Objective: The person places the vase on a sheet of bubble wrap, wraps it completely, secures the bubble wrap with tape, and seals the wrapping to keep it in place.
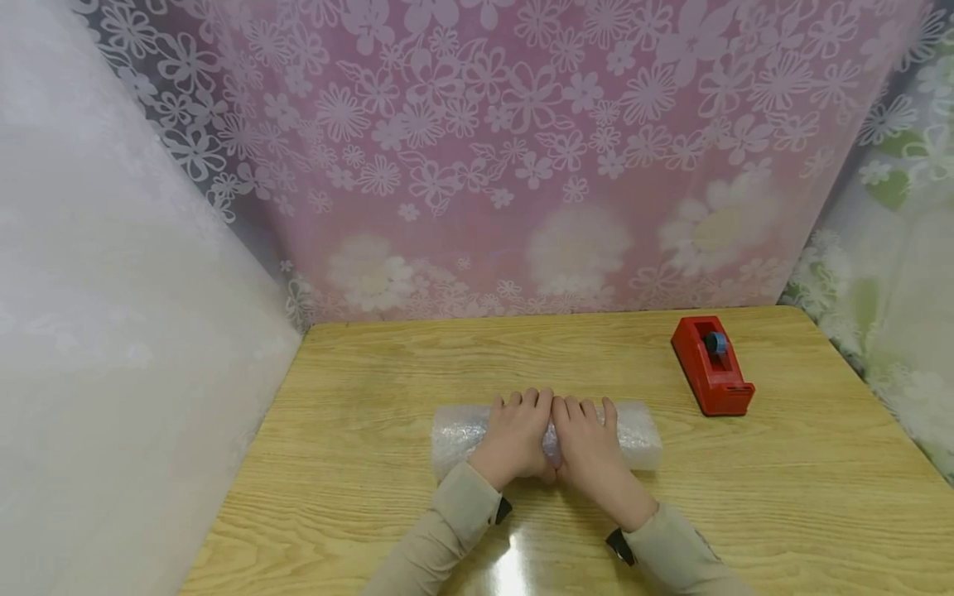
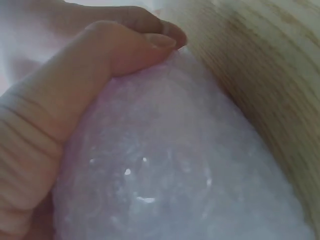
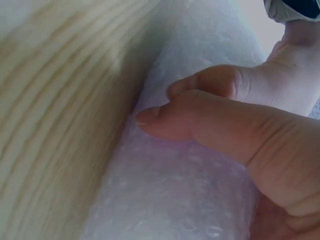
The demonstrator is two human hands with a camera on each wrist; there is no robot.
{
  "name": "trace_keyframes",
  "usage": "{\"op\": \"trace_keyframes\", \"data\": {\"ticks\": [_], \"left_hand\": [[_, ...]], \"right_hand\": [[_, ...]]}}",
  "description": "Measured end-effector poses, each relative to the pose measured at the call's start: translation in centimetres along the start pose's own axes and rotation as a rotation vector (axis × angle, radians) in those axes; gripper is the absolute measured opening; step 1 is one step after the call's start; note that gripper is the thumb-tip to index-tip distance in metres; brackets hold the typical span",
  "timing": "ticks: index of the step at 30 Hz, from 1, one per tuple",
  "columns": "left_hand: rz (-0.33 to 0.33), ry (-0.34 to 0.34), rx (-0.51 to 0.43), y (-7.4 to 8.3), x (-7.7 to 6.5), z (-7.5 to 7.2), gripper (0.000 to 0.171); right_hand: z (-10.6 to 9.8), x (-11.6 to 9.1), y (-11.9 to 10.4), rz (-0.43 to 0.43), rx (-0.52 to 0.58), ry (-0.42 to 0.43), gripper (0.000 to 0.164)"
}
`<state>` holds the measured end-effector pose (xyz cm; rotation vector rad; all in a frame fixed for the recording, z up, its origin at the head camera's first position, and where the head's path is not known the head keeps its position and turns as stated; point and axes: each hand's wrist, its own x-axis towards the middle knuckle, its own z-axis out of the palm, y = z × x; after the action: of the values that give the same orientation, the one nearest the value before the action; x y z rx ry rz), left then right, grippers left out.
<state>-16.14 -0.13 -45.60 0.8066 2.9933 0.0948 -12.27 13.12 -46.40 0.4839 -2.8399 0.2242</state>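
A bubble-wrap roll (image 1: 456, 432) lies sideways across the wooden table, clear and shiny, with a pinkish tint near its middle. Side by side over its centre, my left hand (image 1: 516, 439) and right hand (image 1: 592, 451) grip it, fingers curved over the far side and thumbs on the near side. In the left wrist view, the left thumb (image 2: 110, 55) presses along the bubble wrap (image 2: 165, 155). The right wrist view has the right thumb (image 3: 210, 117) against the wrap (image 3: 160, 195), with the other hand's thumb just beyond. What the wrap encloses is hidden.
A red tape dispenser (image 1: 711, 372) with a small roll of tape stands at the back right of the wooden table (image 1: 358, 480). A pink flowered curtain (image 1: 477, 182) hangs behind the table's back edge. Pale sheets hang on both sides.
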Motion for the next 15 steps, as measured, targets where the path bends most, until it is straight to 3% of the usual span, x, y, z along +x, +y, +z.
{"op": "trace_keyframes", "data": {"ticks": [9, 15], "left_hand": [[0.030, -0.007, 0.088, 0.5, 0.2, 0.2, 0.103], [0.081, -0.029, 0.055, 0.7, 0.0, -0.1, 0.106]], "right_hand": [[-0.6, 0.5, 0.8, 0.013, 0.046, -0.093, 0.086], [-1.4, 0.6, 1.3, 0.041, 0.111, -0.232, 0.090]]}}
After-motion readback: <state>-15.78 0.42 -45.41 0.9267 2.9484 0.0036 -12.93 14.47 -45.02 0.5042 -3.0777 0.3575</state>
